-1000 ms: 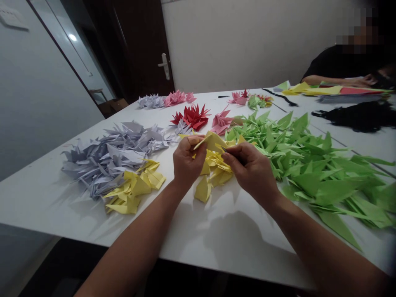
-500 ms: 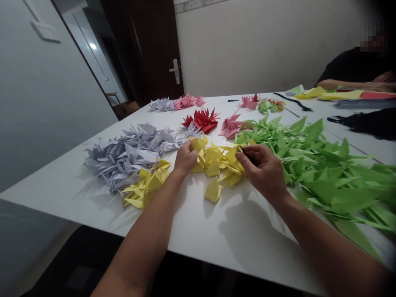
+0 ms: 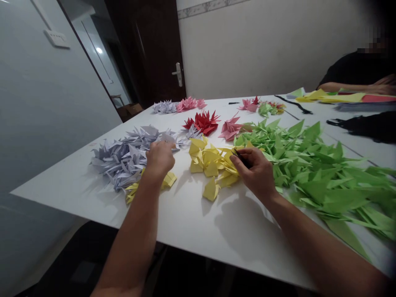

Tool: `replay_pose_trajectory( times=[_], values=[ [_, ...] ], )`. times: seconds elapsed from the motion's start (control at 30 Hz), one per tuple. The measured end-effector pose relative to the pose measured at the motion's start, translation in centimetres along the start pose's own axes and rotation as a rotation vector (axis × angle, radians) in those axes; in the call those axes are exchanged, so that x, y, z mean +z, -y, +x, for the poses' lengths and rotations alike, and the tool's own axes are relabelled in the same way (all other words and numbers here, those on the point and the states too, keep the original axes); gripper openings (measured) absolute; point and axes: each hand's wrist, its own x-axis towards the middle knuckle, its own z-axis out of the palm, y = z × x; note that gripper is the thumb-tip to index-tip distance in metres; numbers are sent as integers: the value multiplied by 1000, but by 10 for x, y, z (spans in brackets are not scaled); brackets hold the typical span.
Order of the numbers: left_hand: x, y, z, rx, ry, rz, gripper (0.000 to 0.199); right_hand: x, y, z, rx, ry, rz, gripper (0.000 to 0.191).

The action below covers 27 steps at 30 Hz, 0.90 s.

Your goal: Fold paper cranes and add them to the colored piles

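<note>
My left hand (image 3: 161, 157) is over the near right side of the pale lilac folded-paper pile (image 3: 123, 154), above a small yellow group (image 3: 168, 180). Its fingers point away from the camera and whatever they hold, if anything, is hidden. My right hand (image 3: 255, 167) is closed around a thin dark tool (image 3: 241, 158), its tip at the right end of the middle yellow paper pieces (image 3: 210, 161). One yellow piece (image 3: 211, 189) lies at the near edge of that group. The large green pile (image 3: 321, 169) spreads to the right of my right hand.
Red pieces (image 3: 204, 122) and a pink piece (image 3: 230, 128) lie beyond the yellow ones. Smaller coloured heaps sit along the far edge of the white table (image 3: 185, 214). A person in black (image 3: 355, 70) sits at the far right, near coloured sheets and a black item (image 3: 368, 127).
My left hand has moved left from the middle yellow pieces to the lilac pile and small yellow group. My right hand has shifted slightly left, still holding the dark tool. The view has shifted a little.
</note>
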Motion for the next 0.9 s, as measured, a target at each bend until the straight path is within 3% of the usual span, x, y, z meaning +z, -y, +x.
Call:
replay_pose_trajectory(
  times=[0.13, 0.33, 0.43, 0.53, 0.6, 0.63, 0.7, 0.77, 0.83, 0.9],
  values=[
    [-1, 11, 12, -72, 177, 164, 47, 1, 2, -1, 0, 10, 28, 27],
    [9, 16, 34, -130, 157, 151, 22, 2, 2, -1, -53, 46, 19, 24],
    [10, 17, 40, -136, 54, 36, 15, 2, 1, 0, -71, 36, 7, 23],
    [2, 10, 40, -47, -275, -317, 13, -1, 12, -4, -185, 68, 69, 20],
    [-3, -3, 36, 54, -530, -757, 17, -3, 26, -13, -337, 194, 145, 15],
    [-4, -11, 33, 92, -596, -979, 21, -3, 34, -19, -410, 303, 180, 14],
    [0, -30, 26, 138, -575, -1286, 26, -1, 46, -32, -566, 521, 227, 21],
    [12, -45, 21, 165, -532, -1466, 28, 3, 52, -44, -632, 738, 103, 22],
    [29, -52, 17, 165, -493, -1549, 29, 9, 51, -51, -621, 901, -116, 20],
    [47, -53, 17, 146, -471, -1569, 27, 15, 46, -51, -564, 970, -302, 20]
  ],
)
